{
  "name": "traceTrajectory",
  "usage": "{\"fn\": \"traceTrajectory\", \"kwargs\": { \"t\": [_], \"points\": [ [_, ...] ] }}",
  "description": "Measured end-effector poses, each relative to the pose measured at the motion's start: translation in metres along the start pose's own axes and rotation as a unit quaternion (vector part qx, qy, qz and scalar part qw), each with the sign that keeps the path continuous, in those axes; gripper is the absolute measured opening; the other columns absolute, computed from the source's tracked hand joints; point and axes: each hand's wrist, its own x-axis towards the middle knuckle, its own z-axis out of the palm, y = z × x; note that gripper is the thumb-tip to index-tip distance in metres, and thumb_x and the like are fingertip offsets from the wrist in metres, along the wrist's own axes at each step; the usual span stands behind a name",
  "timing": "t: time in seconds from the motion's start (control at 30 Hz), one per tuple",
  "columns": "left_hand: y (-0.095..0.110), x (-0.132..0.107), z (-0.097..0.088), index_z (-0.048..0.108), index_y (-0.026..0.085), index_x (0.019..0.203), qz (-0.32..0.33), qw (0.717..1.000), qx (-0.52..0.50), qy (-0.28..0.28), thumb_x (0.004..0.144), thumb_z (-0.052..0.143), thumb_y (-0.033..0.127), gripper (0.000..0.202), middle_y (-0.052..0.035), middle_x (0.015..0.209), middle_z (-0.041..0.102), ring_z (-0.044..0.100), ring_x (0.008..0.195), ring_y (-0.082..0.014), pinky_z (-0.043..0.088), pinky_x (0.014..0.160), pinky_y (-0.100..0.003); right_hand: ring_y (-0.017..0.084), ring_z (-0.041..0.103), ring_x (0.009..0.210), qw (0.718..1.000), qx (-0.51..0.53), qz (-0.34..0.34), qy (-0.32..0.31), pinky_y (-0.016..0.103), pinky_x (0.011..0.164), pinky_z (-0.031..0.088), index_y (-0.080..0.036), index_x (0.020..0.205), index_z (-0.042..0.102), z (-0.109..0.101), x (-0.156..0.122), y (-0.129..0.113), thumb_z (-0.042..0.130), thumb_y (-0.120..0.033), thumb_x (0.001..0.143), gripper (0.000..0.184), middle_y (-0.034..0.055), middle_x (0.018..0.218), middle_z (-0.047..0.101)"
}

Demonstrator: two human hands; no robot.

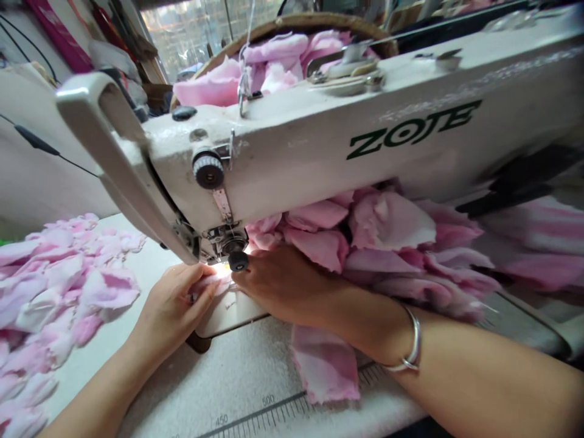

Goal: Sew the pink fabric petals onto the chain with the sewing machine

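While you lean over the sewing machine (319, 140), both your hands sit close around its presser foot (223, 243), with a small lit patch showing under the needle area. Your left hand (176, 310) lies just left of the foot, fingertips on a narrow edge of the ruffled pink fabric (365, 243). Your right hand (283, 286) lies just right of the foot, curved over the same fabric, with a black knob (238, 260) right beside your fingers. Neither hand looks clenched, but whether you're pinching the cloth or only pressing on it, you can't tell from this view.

The ruffled pink fabric bunches up beneath the machine's arm, right of the foot, and one frayed strip hangs down toward you under your right wrist, which wears a silver bangle (410, 347). Left of the machine lies a pile of pink scraps (59, 292); behind it, a basket (296, 21) holds more pink cloth — and a ruler (269, 413) runs along the table edge in front.
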Motion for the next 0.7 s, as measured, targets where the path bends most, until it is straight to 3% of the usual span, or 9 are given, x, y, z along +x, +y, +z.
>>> {"fn": "traceTrajectory", "kwargs": {
  "t": [0.1,0.2,0.33,0.6,0.7],
  "points": [
    [-0.004,0.0,0.001,0.052,0.02,0.085,0.019,1.0,0.014,0.018,0.089,0.054,0.028,0.01,-0.0001,0.078,0.054,0.052,0.071,-0.0155,0.042,0.063,-0.029,0.02,0.053,0.057,1.0,0.011,-0.006,-0.014,0.031,0.043,0.027,-0.022,0.073,0.057,-0.001,0.0,-0.002,0.055,-0.01,0.079,0.013,0.0014,0.066,0.06],
    [-0.005,0.0,0.002,0.055,0.02,0.088,0.107,0.988,0.107,0.044,0.091,0.052,0.022,0.005,-0.0024,0.084,0.056,0.052,0.079,-0.019,0.043,0.072,-0.035,0.02,0.053,0.054,1.0,0.002,-0.008,-0.006,0.032,0.042,0.023,-0.022,0.071,0.058,-0.002,-0.002,-0.001,0.055,-0.009,0.077,0.014,0.0011,0.063,0.059],
    [0.0,-0.001,0.0,0.058,0.02,0.095,0.189,0.969,0.161,0.017,0.094,0.046,0.021,0.012,-0.0022,0.087,0.059,0.05,0.081,-0.019,0.04,0.081,-0.039,0.019,0.049,0.048,1.0,-0.01,-0.014,0.0,0.032,0.042,0.019,-0.022,0.07,0.059,-0.003,-0.002,-0.001,0.054,-0.007,0.075,0.016,0.0009,0.06,0.058],
    [0.005,-0.003,-0.009,0.055,0.023,0.111,0.175,0.976,0.101,-0.08,0.095,0.042,0.019,0.021,-0.0012,0.107,0.062,0.051,0.093,-0.02,0.037,0.092,-0.041,0.018,0.05,0.051,0.999,0.003,-0.001,-0.046,0.03,0.046,0.022,-0.022,0.076,0.063,-0.002,-0.002,-0.001,0.053,-0.01,0.078,0.016,0.0034,0.059,0.061],
    [0.006,-0.005,-0.009,0.054,0.022,0.114,0.171,0.975,0.11,-0.088,0.095,0.043,0.017,0.023,-0.0011,0.109,0.062,0.052,0.094,-0.0206,0.038,0.091,-0.041,0.017,0.05,0.05,0.999,0.005,0.001,-0.051,0.031,0.046,0.021,-0.022,0.076,0.062,0.001,-0.004,-0.002,0.054,-0.01,0.079,0.015,0.0034,0.06,0.061]
  ]
}}
